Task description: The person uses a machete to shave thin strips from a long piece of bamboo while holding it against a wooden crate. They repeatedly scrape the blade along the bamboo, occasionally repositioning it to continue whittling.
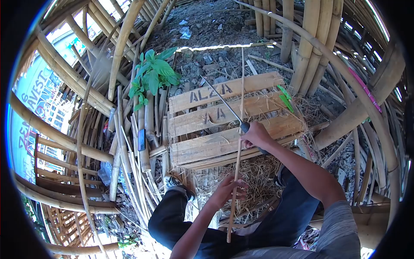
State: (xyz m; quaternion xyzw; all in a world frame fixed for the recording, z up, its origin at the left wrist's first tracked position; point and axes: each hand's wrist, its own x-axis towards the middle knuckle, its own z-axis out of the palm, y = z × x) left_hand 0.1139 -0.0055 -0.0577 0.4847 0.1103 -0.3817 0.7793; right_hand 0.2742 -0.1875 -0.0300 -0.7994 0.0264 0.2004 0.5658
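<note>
My right hand (256,136) is closed round the dark handle of a knife (222,100), whose long narrow blade points forward and to the left over the wooden crate (189,150). A long thin bamboo strip (238,162) runs from my lap up across the crate, passing beside the knife handle. Lower down, my left hand (225,191) has its fingers curled loosely round the strip. Stencilled letters mark the crate's slats. Where the blade meets the strip, if it does, I cannot make out.
Bamboo shavings (258,172) lie between my legs and around the crate. At its right end is a bright green object (285,99). A phone (141,140) rests on bamboo poles at left, near a leafy plant (153,73). Thick bamboo posts (317,43) stand on the right.
</note>
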